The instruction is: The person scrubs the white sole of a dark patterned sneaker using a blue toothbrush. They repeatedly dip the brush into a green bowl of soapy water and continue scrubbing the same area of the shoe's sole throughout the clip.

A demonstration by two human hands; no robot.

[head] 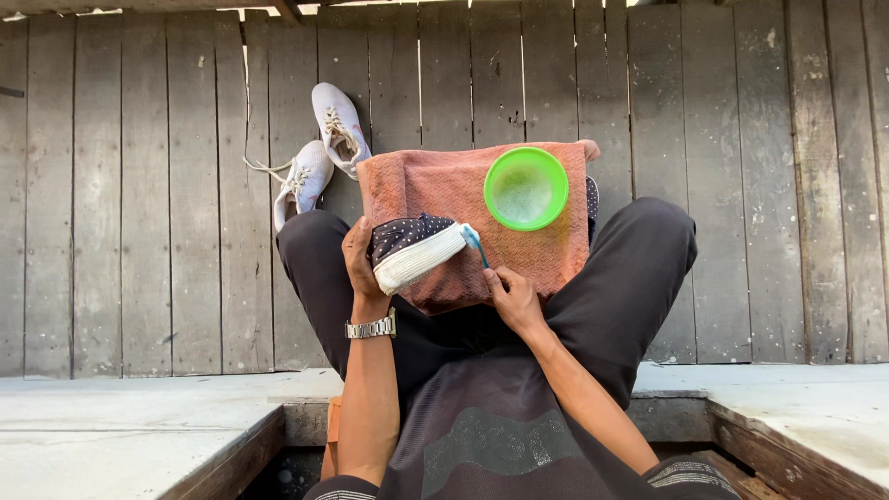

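Left hand clasps one polka-dot sneaker; right hand pinches one toothbrush (one green bowl, two white sneakers beyond the sneaker).

No packages, labels, signs or screens are visible anywhere in this view.

floor: rough, weathered grey wood planks
towel: matt pink terry cloth
bowl: glossy green plastic
shoe: dotted dark cloth, ribbed white rubber sole
watch: shiny metal band
sneakers: white cloth, laced
trousers: matt black cloth
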